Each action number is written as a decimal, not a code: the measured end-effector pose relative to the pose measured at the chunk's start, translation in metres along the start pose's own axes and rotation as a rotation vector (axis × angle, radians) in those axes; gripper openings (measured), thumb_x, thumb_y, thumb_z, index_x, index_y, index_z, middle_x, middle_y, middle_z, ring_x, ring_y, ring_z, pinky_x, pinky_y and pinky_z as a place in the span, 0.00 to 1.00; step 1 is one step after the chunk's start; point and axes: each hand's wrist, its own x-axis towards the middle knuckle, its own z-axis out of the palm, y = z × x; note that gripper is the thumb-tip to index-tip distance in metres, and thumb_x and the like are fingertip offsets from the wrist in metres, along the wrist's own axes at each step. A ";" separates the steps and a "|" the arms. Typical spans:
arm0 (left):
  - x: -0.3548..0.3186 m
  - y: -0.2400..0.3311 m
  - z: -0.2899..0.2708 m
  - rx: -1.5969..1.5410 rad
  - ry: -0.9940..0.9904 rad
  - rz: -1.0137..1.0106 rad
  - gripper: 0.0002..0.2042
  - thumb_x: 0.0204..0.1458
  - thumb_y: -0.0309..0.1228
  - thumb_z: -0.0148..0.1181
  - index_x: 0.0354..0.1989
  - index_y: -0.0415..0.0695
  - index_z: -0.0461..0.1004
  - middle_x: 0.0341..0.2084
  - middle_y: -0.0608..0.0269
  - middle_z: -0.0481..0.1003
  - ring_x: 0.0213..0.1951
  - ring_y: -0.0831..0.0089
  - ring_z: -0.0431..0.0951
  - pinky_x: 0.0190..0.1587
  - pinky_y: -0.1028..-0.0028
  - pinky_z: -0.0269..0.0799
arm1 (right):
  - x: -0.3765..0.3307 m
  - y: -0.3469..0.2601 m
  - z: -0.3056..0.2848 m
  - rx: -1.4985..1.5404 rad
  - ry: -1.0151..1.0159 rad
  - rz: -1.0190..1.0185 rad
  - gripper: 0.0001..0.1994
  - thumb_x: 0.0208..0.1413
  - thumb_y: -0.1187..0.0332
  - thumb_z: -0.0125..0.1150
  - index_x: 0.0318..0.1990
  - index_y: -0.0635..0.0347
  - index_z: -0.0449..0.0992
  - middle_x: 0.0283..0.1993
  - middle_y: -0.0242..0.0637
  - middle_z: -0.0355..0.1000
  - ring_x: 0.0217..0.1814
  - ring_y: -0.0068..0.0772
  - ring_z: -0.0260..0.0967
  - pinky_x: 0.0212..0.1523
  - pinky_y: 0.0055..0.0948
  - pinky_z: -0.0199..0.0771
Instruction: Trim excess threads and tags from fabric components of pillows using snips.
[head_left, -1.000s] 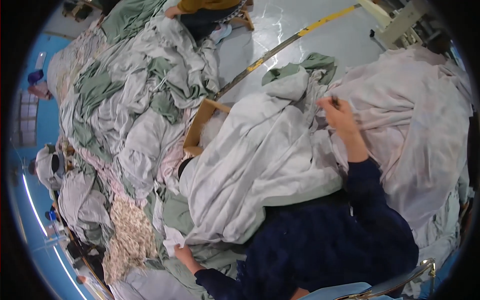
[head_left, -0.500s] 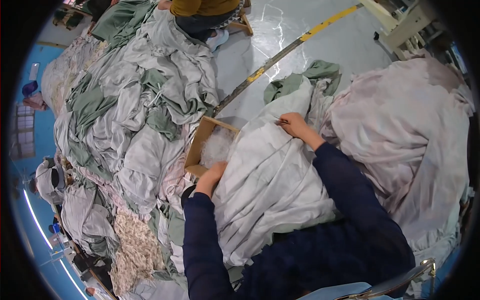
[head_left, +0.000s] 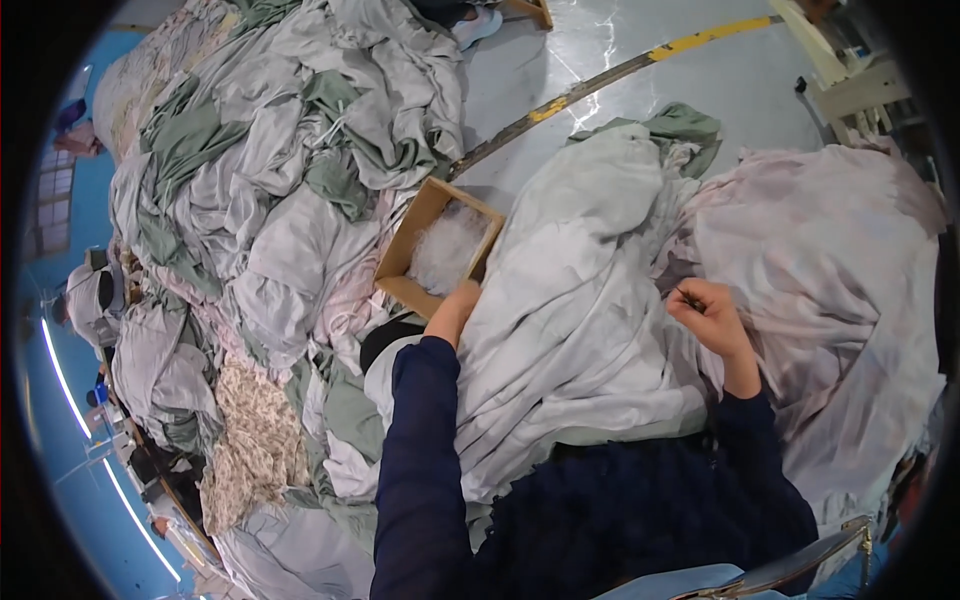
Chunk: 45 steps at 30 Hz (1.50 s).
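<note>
A pale grey-white cloth (head_left: 570, 300) with green parts lies spread over my lap and stretches away from me. My left hand (head_left: 455, 312) is at the cloth's left edge, beside the near corner of an open cardboard box (head_left: 402, 245); its fingers are mostly out of sight. Inside the box is a tangle of clear, whitish thread-like scraps (head_left: 447, 248). My right hand (head_left: 715, 318) is closed on a small dark tool (head_left: 690, 301), mostly covered by the fingers, and is held above the cloth's right side.
A big heap of grey and green fabric (head_left: 270, 150) fills the left. Pale pink cloth (head_left: 800, 240) is piled at the right. Floral fabric (head_left: 255, 440) lies at the lower left. Beyond, a yellow-and-dark line (head_left: 600, 90) crosses the grey floor, and a person's shoe (head_left: 478, 27) shows.
My right hand has drawn back from the cloth's far part, to the right and nearer me, still closed on the dark tool. My left hand stays by the box. The view has shifted.
</note>
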 end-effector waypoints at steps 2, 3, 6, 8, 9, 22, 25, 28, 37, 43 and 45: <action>-0.030 0.158 -0.011 0.184 0.419 -0.192 0.23 0.51 0.42 0.64 0.44 0.32 0.78 0.40 0.46 0.80 0.42 0.57 0.80 0.44 0.62 0.75 | 0.008 -0.011 0.017 -0.010 0.037 -0.047 0.03 0.53 0.76 0.62 0.29 0.63 0.74 0.23 0.23 0.64 0.24 0.12 0.55 0.25 0.19 0.55; -0.049 0.176 -0.028 -0.239 0.485 -0.021 0.18 0.52 0.36 0.63 0.45 0.33 0.77 0.39 0.51 0.80 0.40 0.62 0.80 0.43 0.65 0.76 | 0.013 -0.017 0.024 -0.025 0.074 -0.095 0.03 0.53 0.76 0.61 0.29 0.63 0.74 0.24 0.23 0.65 0.24 0.11 0.55 0.25 0.17 0.54; -0.130 0.275 -0.023 -0.860 0.467 0.599 0.11 0.59 0.25 0.57 0.49 0.37 0.74 0.39 0.62 0.79 0.39 0.73 0.80 0.40 0.73 0.76 | 0.017 -0.021 0.023 0.049 0.262 -0.212 0.03 0.58 0.74 0.60 0.33 0.62 0.75 0.25 0.22 0.65 0.24 0.11 0.56 0.25 0.17 0.55; -0.184 0.334 0.009 -0.297 0.556 0.780 0.12 0.55 0.21 0.55 0.47 0.41 0.75 0.38 0.60 0.80 0.37 0.69 0.81 0.39 0.72 0.76 | 0.007 -0.033 0.008 0.227 0.482 -0.274 0.04 0.62 0.72 0.58 0.37 0.62 0.75 0.26 0.22 0.65 0.23 0.12 0.55 0.23 0.17 0.54; -0.194 0.331 0.021 0.086 0.564 1.079 0.16 0.51 0.20 0.55 0.49 0.43 0.74 0.38 0.59 0.78 0.35 0.66 0.80 0.37 0.71 0.76 | 0.001 -0.042 0.001 0.329 0.543 -0.305 0.05 0.64 0.70 0.56 0.40 0.62 0.75 0.26 0.22 0.65 0.23 0.12 0.54 0.23 0.17 0.53; -0.261 0.198 0.165 0.770 0.236 0.822 0.19 0.45 0.27 0.65 0.48 0.44 0.71 0.42 0.57 0.69 0.43 0.55 0.71 0.43 0.60 0.68 | -0.035 0.001 0.047 -0.050 0.345 -0.339 0.12 0.59 0.77 0.57 0.50 0.61 0.76 0.35 0.25 0.74 0.27 0.12 0.63 0.26 0.17 0.64; -0.274 0.186 0.172 0.702 0.246 0.766 0.10 0.46 0.26 0.63 0.37 0.42 0.72 0.40 0.56 0.71 0.43 0.54 0.71 0.44 0.61 0.68 | -0.022 0.025 0.046 0.201 -0.122 -0.222 0.20 0.55 0.82 0.54 0.56 0.59 0.73 0.48 0.26 0.73 0.30 0.13 0.65 0.30 0.18 0.67; -0.280 0.170 0.177 0.645 0.374 0.799 0.07 0.51 0.22 0.57 0.38 0.40 0.71 0.38 0.53 0.72 0.40 0.49 0.73 0.42 0.60 0.70 | -0.020 0.023 0.053 0.159 -0.124 -0.256 0.24 0.53 0.84 0.52 0.59 0.57 0.70 0.55 0.27 0.69 0.32 0.12 0.65 0.32 0.15 0.67; -0.277 0.161 0.163 0.585 0.731 0.560 0.16 0.43 0.26 0.66 0.42 0.41 0.71 0.40 0.52 0.72 0.42 0.49 0.74 0.42 0.60 0.71 | 0.017 0.061 0.052 -0.095 -0.202 -0.245 0.17 0.53 0.80 0.56 0.51 0.60 0.74 0.39 0.26 0.72 0.30 0.19 0.65 0.31 0.23 0.67; -0.290 0.158 0.138 0.811 0.651 0.325 0.20 0.39 0.33 0.70 0.41 0.42 0.72 0.41 0.55 0.74 0.43 0.53 0.75 0.43 0.58 0.72 | -0.012 0.017 0.022 -0.411 -0.064 -0.396 0.08 0.51 0.69 0.62 0.34 0.64 0.73 0.25 0.45 0.69 0.27 0.38 0.67 0.31 0.34 0.67; -0.288 0.159 0.126 0.866 0.632 0.292 0.19 0.39 0.34 0.70 0.40 0.42 0.72 0.39 0.55 0.75 0.41 0.53 0.75 0.41 0.59 0.72 | -0.027 -0.012 0.009 -0.062 -0.108 -0.298 0.07 0.53 0.71 0.61 0.32 0.66 0.72 0.23 0.36 0.69 0.26 0.26 0.65 0.29 0.29 0.64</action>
